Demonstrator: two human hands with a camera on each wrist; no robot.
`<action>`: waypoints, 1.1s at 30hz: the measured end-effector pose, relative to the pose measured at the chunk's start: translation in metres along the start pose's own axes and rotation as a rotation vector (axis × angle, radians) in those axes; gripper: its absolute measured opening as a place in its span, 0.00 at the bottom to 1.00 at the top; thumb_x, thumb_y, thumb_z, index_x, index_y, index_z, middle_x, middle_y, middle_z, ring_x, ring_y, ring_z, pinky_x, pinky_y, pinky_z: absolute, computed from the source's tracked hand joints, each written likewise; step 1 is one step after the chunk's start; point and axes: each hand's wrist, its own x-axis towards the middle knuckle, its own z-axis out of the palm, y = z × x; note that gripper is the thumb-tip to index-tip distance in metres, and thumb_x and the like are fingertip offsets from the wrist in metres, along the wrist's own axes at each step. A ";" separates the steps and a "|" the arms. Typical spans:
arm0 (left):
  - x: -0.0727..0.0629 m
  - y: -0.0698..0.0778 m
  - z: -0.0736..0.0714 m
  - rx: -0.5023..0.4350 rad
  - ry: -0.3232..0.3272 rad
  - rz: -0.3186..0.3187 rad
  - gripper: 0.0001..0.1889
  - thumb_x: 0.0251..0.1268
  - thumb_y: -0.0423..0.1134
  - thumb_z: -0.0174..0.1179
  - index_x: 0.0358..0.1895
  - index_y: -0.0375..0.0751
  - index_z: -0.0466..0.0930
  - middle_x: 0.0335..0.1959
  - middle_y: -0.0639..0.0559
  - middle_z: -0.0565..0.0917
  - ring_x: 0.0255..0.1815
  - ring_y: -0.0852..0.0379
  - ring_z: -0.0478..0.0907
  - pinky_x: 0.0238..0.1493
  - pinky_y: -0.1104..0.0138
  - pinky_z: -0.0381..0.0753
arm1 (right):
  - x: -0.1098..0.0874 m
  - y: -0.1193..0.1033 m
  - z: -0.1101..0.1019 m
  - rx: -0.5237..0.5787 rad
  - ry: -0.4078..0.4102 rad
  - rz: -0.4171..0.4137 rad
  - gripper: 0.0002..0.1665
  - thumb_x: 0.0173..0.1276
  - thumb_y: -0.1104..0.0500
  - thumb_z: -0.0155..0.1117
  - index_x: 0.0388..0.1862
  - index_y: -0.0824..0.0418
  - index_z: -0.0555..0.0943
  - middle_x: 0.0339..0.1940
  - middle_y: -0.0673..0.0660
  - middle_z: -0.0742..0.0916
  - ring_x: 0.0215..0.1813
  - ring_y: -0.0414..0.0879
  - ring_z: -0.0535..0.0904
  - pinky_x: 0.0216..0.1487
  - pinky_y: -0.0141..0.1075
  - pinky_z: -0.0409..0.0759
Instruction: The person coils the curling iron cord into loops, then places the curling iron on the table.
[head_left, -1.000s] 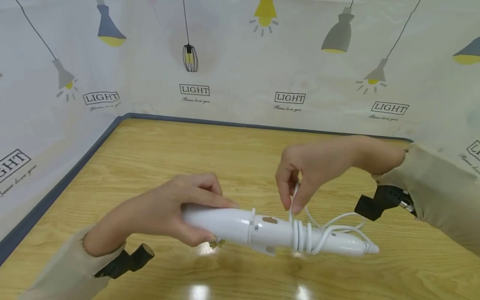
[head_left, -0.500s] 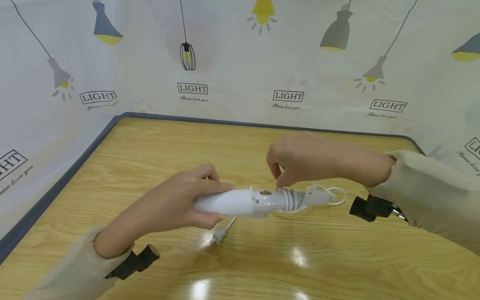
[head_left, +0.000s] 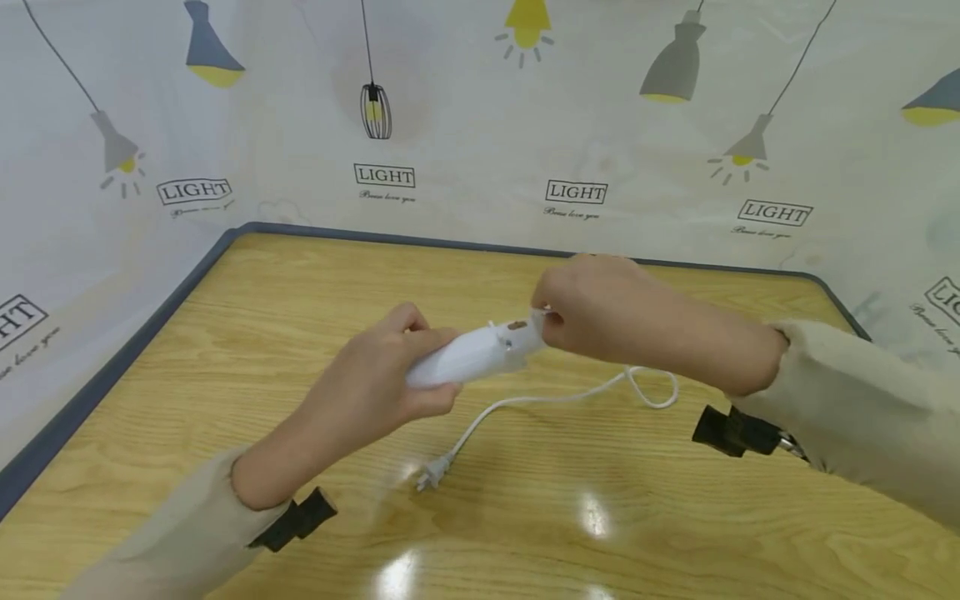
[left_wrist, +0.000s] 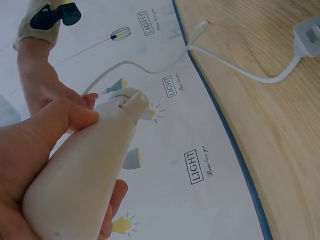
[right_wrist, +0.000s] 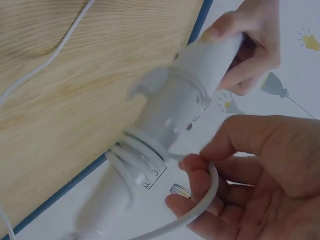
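A white wand-shaped hair curling iron [head_left: 465, 356] hangs tilted above the table, its right end raised. My left hand [head_left: 372, 372] grips its wide rounded end, thumb along one side. White power cord [right_wrist: 141, 150] is wound several times round the narrower handle in the right wrist view. There, my right hand [right_wrist: 250, 175] pinches this cord beside the coils, and a stretch of it loops across the fingers. The head view has the right hand hiding the handle and coils. A free length of cord ends in a plug [head_left: 433, 472] at the table's middle left.
Under both hands lies a wood-grain table [head_left: 315, 517] with a dark blue edge strip [head_left: 420, 242]. A pale backdrop [head_left: 480, 125] printed with lamps stands behind and at the left. Black wrist cameras [head_left: 296, 518] sit at both sleeves.
The curling iron has risen away from me and tilted up at its right end. The plug end came into view below it, with more cord stretched out. The right hand has gone over the handle.
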 end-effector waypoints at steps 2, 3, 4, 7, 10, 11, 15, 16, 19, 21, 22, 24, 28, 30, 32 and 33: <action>0.001 -0.001 -0.001 -0.025 0.034 -0.044 0.23 0.46 0.40 0.68 0.49 0.39 0.81 0.34 0.50 0.74 0.27 0.56 0.73 0.27 0.68 0.76 | 0.000 -0.001 0.001 0.025 0.046 0.014 0.07 0.55 0.68 0.58 0.22 0.60 0.80 0.17 0.50 0.76 0.20 0.44 0.64 0.20 0.33 0.62; 0.002 -0.002 -0.002 -0.040 0.052 -0.057 0.23 0.46 0.40 0.69 0.50 0.38 0.81 0.34 0.49 0.74 0.28 0.56 0.73 0.27 0.67 0.76 | 0.000 -0.002 0.001 0.045 0.065 0.023 0.07 0.56 0.69 0.57 0.25 0.61 0.81 0.18 0.51 0.77 0.20 0.44 0.64 0.21 0.33 0.62; 0.002 -0.003 -0.002 -0.051 0.073 -0.063 0.23 0.46 0.39 0.69 0.50 0.38 0.81 0.35 0.48 0.74 0.28 0.55 0.73 0.27 0.66 0.77 | 0.000 -0.003 0.002 0.068 0.096 0.024 0.08 0.57 0.69 0.56 0.29 0.62 0.82 0.18 0.51 0.76 0.21 0.45 0.64 0.21 0.33 0.62; 0.003 -0.005 -0.005 -0.065 0.143 -0.072 0.23 0.45 0.38 0.69 0.49 0.36 0.81 0.35 0.46 0.74 0.30 0.53 0.74 0.27 0.65 0.77 | -0.004 -0.004 0.004 0.186 0.197 0.036 0.11 0.61 0.70 0.55 0.39 0.65 0.82 0.21 0.53 0.77 0.24 0.45 0.66 0.24 0.34 0.65; 0.003 -0.007 -0.007 -0.085 0.212 -0.069 0.24 0.44 0.37 0.70 0.49 0.35 0.80 0.36 0.45 0.74 0.31 0.52 0.74 0.27 0.63 0.78 | -0.010 -0.003 0.011 0.398 0.337 0.038 0.15 0.62 0.71 0.57 0.49 0.69 0.80 0.28 0.55 0.81 0.29 0.44 0.74 0.29 0.31 0.75; 0.004 -0.007 -0.008 -0.094 0.236 -0.064 0.25 0.43 0.36 0.70 0.50 0.34 0.80 0.36 0.45 0.74 0.31 0.51 0.74 0.27 0.63 0.78 | -0.011 -0.003 0.014 0.471 0.386 0.036 0.16 0.62 0.71 0.58 0.50 0.69 0.79 0.31 0.57 0.83 0.31 0.44 0.76 0.31 0.31 0.77; 0.005 -0.007 -0.010 -0.135 0.324 -0.026 0.26 0.41 0.35 0.71 0.49 0.34 0.80 0.35 0.43 0.75 0.32 0.50 0.74 0.28 0.62 0.78 | -0.019 -0.003 0.027 0.699 0.589 -0.019 0.20 0.59 0.76 0.59 0.51 0.71 0.78 0.37 0.60 0.84 0.36 0.44 0.81 0.36 0.30 0.79; 0.006 -0.007 -0.011 -0.145 0.344 -0.014 0.26 0.40 0.35 0.72 0.49 0.34 0.80 0.35 0.43 0.75 0.32 0.50 0.74 0.28 0.62 0.77 | -0.020 -0.003 0.030 0.730 0.634 -0.044 0.20 0.58 0.77 0.58 0.51 0.71 0.78 0.36 0.60 0.84 0.36 0.44 0.81 0.36 0.31 0.79; 0.007 -0.006 -0.012 -0.189 0.385 0.002 0.26 0.39 0.34 0.72 0.49 0.33 0.80 0.35 0.43 0.75 0.33 0.51 0.73 0.28 0.62 0.77 | -0.022 -0.002 0.039 0.824 0.742 -0.131 0.21 0.56 0.80 0.57 0.51 0.74 0.77 0.36 0.62 0.84 0.36 0.44 0.82 0.36 0.33 0.80; 0.008 -0.005 -0.012 -0.222 0.399 0.002 0.26 0.39 0.34 0.72 0.48 0.33 0.81 0.35 0.43 0.75 0.32 0.52 0.73 0.27 0.63 0.77 | -0.024 -0.001 0.044 0.917 0.791 -0.187 0.20 0.56 0.82 0.56 0.49 0.77 0.76 0.36 0.63 0.85 0.35 0.45 0.83 0.36 0.35 0.80; 0.008 -0.005 -0.012 -0.243 0.404 0.001 0.25 0.39 0.33 0.72 0.48 0.33 0.81 0.34 0.43 0.75 0.32 0.52 0.73 0.27 0.63 0.77 | -0.024 0.000 0.047 0.969 0.810 -0.211 0.19 0.56 0.82 0.56 0.48 0.78 0.76 0.35 0.63 0.85 0.35 0.46 0.83 0.36 0.36 0.80; 0.008 -0.003 -0.011 -0.272 0.405 -0.001 0.25 0.39 0.33 0.72 0.48 0.34 0.81 0.34 0.45 0.75 0.32 0.54 0.73 0.26 0.65 0.77 | -0.026 0.003 0.052 1.064 0.842 -0.253 0.16 0.57 0.81 0.56 0.46 0.80 0.76 0.35 0.63 0.85 0.35 0.47 0.83 0.36 0.37 0.80; 0.007 -0.001 -0.013 -0.374 0.384 -0.034 0.24 0.41 0.33 0.71 0.48 0.36 0.81 0.35 0.48 0.76 0.32 0.57 0.72 0.26 0.66 0.77 | -0.028 0.008 0.060 1.196 0.887 -0.291 0.12 0.59 0.76 0.58 0.43 0.79 0.78 0.33 0.60 0.86 0.35 0.48 0.84 0.37 0.38 0.80; 0.007 0.001 -0.014 -0.445 0.360 -0.067 0.24 0.42 0.32 0.71 0.49 0.37 0.81 0.36 0.49 0.76 0.32 0.57 0.72 0.27 0.67 0.78 | -0.029 0.010 0.061 1.224 0.895 -0.297 0.12 0.59 0.74 0.60 0.42 0.77 0.79 0.33 0.60 0.86 0.35 0.48 0.84 0.38 0.38 0.80; 0.006 0.002 -0.016 -0.512 0.332 -0.103 0.24 0.43 0.32 0.70 0.50 0.38 0.80 0.37 0.50 0.76 0.31 0.56 0.72 0.27 0.66 0.77 | -0.029 0.013 0.062 1.224 0.897 -0.294 0.11 0.59 0.73 0.61 0.41 0.77 0.79 0.33 0.59 0.86 0.35 0.48 0.84 0.39 0.37 0.80; 0.006 0.002 -0.016 -0.539 0.317 -0.117 0.24 0.44 0.31 0.70 0.50 0.38 0.80 0.38 0.50 0.77 0.31 0.55 0.72 0.26 0.66 0.77 | -0.029 0.015 0.063 1.217 0.893 -0.287 0.11 0.59 0.73 0.61 0.41 0.77 0.80 0.33 0.59 0.86 0.35 0.47 0.84 0.39 0.37 0.80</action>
